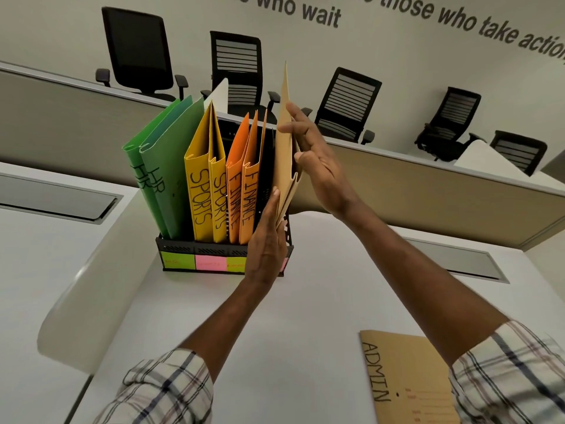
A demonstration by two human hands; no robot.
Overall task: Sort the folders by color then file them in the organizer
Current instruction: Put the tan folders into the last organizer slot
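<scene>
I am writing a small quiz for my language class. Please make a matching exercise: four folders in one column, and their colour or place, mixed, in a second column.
1. HR folders
2. SPORTS folders
3. ADMIN folder
4. upright brown folder

a. flat on the table
b. green
c. in the right hand
d. yellow

Pairs: 1-b, 2-d, 3-a, 4-c

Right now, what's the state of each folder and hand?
organizer: upright.
green folders: upright, filed.
yellow folders: upright, filed.
orange folders: upright, filed.
tan folder: tilted, partly in rightmost slot.
ADMIN folder: flat on table.
left hand: straight fingers against tan folder.
right hand: grips tan folder.
</scene>
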